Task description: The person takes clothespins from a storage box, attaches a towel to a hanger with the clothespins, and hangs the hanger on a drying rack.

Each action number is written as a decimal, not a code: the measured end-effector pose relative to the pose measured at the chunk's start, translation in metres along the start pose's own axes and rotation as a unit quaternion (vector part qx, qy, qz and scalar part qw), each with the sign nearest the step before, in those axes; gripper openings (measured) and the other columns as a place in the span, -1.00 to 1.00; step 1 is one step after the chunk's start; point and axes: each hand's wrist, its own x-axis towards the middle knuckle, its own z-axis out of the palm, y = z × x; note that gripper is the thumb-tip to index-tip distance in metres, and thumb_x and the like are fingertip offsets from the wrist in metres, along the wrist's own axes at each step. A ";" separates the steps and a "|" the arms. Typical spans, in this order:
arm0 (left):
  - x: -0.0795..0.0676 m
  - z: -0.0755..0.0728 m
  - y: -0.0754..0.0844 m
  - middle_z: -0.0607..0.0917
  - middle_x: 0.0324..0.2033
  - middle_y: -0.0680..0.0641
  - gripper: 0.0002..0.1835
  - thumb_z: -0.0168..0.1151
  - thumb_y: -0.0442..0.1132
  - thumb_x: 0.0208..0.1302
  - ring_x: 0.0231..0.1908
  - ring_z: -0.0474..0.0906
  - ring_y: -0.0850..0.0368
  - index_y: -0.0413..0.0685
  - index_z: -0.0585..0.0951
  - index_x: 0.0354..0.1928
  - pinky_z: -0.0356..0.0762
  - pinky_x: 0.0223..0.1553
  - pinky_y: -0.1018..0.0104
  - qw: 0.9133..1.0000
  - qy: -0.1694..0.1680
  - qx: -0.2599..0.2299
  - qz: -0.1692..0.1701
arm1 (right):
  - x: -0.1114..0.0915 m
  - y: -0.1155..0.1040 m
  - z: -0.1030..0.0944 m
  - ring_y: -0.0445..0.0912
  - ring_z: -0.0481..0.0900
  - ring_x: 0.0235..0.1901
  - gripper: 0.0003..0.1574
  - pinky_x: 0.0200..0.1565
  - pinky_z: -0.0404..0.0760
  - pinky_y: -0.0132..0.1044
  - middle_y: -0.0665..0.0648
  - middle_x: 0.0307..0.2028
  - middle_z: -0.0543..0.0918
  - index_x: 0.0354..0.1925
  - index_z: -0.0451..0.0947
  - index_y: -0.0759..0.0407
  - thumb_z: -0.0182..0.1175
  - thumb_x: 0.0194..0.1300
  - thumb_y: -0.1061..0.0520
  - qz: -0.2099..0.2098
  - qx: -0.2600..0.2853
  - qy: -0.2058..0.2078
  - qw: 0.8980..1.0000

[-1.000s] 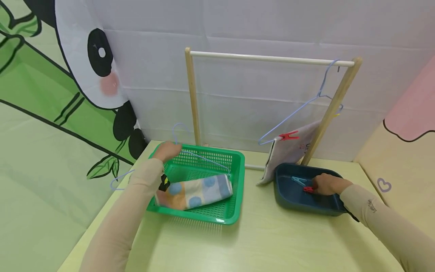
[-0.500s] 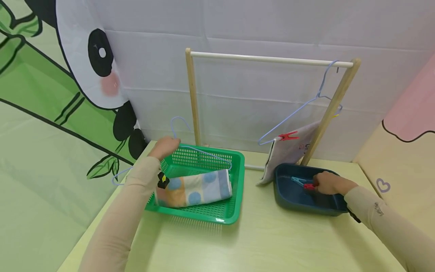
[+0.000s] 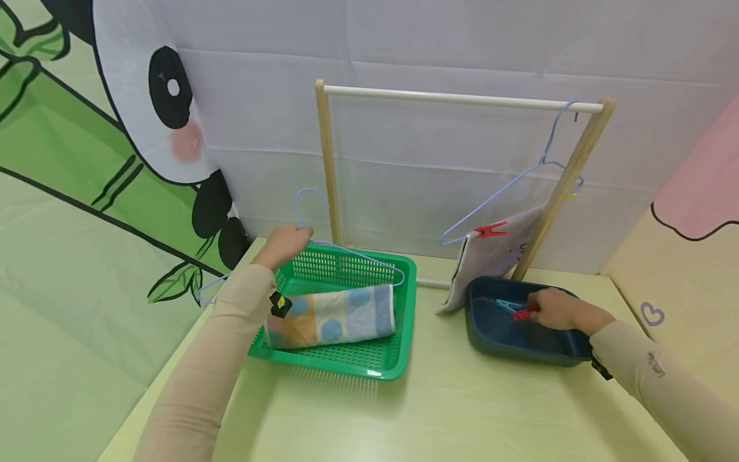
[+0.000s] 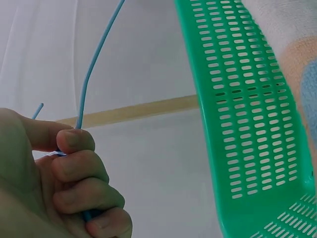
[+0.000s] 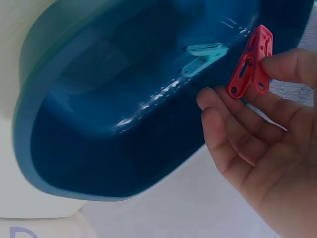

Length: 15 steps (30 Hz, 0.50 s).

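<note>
Head view: on the left of the pale tabletop [image 3: 450, 404], a slotted green basket [image 3: 407, 321] with a spotted towel [image 3: 335, 317] lying crosswise inside; on the right, a dark blue basin [image 3: 502, 345] with a light blue clothespin [image 5: 204, 62] on the bottom. Pinching a red clothespin [image 5: 260, 54] between thumb and fingers of the right grip [image 3: 557, 309], over the basin, near the light blue one but apart from it. Curling the left grip [image 3: 283, 246] round a blue hanger [image 4: 87, 77], hook upward, one arm reaching over the back part of the basket. Behind, on a wooden rack [image 3: 327, 160], another hanger [image 3: 544, 159] near the right end, with a pale cloth [image 3: 496, 256] clipped on, close beside the basin.
</note>
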 end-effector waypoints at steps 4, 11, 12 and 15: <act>-0.003 0.000 0.008 0.22 -0.73 0.03 -0.50 -0.28 0.01 0.44 -0.67 0.08 0.12 -0.03 0.23 -0.68 0.24 -0.43 0.18 1.000 0.008 0.003 0.015 | 0.000 -0.004 -0.002 -0.15 0.38 -0.53 -0.88 -0.40 0.43 -0.19 -0.01 -0.47 0.52 -0.30 0.55 0.23 0.15 0.24 0.18 -0.008 0.006 0.017 1.000; -0.009 -0.002 0.021 0.22 -0.74 0.03 -0.48 -0.29 0.03 0.45 -0.68 0.07 0.12 -0.03 0.23 -0.69 0.23 -0.43 0.20 0.999 0.012 0.010 0.034 | -0.005 -0.014 -0.007 -0.16 0.41 -0.50 -0.83 -0.34 0.48 -0.13 0.03 -0.41 0.56 -0.25 0.57 0.29 0.16 0.25 0.18 -0.009 0.004 0.046 0.999; -0.010 -0.002 0.022 0.21 -0.75 0.03 -0.47 -0.29 0.04 0.45 -0.68 0.07 0.12 -0.04 0.23 -0.69 0.22 -0.46 0.20 0.999 0.012 0.014 0.036 | -0.006 -0.016 -0.008 -0.15 0.41 -0.50 -0.81 -0.34 0.48 -0.13 0.03 -0.41 0.57 -0.24 0.57 0.31 0.15 0.25 0.19 -0.008 0.009 0.050 0.999; -0.013 -0.002 0.027 0.23 -0.74 0.02 -0.47 -0.28 0.06 0.46 -0.68 0.09 0.12 -0.04 0.23 -0.68 0.21 -0.48 0.22 0.999 0.014 0.021 0.040 | -0.010 -0.019 -0.009 -0.15 0.39 -0.50 -0.78 -0.34 0.46 -0.14 0.05 -0.40 0.56 -0.20 0.56 0.35 0.14 0.26 0.20 -0.006 0.019 0.063 0.998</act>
